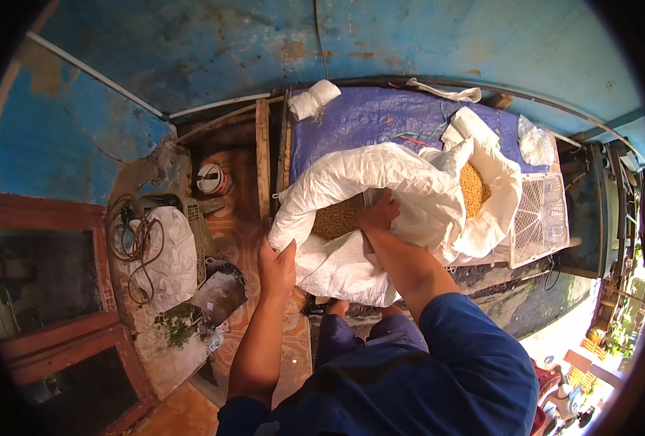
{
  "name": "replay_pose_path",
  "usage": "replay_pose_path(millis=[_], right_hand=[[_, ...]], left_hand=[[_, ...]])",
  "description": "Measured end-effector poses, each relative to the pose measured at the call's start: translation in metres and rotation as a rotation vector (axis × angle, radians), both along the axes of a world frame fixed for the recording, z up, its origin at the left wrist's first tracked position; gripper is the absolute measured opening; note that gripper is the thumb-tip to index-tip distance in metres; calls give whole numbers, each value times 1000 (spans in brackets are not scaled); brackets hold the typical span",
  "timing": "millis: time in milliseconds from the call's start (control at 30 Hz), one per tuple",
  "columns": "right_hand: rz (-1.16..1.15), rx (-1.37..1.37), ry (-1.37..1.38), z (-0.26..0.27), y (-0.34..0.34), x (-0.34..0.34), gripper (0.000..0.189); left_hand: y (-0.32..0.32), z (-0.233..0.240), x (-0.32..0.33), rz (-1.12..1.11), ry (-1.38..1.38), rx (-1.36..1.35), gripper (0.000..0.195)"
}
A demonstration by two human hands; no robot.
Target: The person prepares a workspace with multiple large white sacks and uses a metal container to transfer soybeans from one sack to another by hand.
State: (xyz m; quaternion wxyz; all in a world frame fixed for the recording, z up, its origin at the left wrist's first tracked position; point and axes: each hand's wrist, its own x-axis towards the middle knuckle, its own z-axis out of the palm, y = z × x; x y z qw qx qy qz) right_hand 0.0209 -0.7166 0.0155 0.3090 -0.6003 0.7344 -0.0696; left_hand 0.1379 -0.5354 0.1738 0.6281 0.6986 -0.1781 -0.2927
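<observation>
A large white woven sack [355, 169] stands with its mouth wide and its rim rolled outward; brownish grain [337, 218] lies inside. My left hand [277, 267] grips the rolled rim at the sack's left edge. Inside the mouth, at the right of the grain, is my right hand [379, 211], with its fingers partly hidden; beside it a greyish edge shows, too unclear to name. Touching the first sack on the right is a second white woven sack [491, 234], holding golden-yellow grain [472, 189].
Behind the sacks spreads a blue tarpaulin [349, 117] with a roll of white woven material [315, 100]. At right stands a white plastic crate [540, 218]. Leftward are an upright wooden plank [263, 158], a round tin [212, 179], a coiled cable [137, 240] and a filled white bag [169, 261].
</observation>
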Motion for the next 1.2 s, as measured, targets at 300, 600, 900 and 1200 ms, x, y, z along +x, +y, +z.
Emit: replay_pose_path(millis=[300, 600, 900, 1200], right_hand=[[-87, -64, 3, -48, 24, 11, 94], [-52, -70, -140, -40, 52, 10, 93], [2, -121, -470, -54, 60, -11, 81], [-178, 446, -1105, -33, 48, -48, 72]], left_hand=[[-9, -1, 4, -30, 62, -83, 25], [-34, 22, -27, -144, 159, -109, 27], [-63, 87, -148, -778, 212, -38, 33], [-59, 114, -138, -827, -138, 31, 37]])
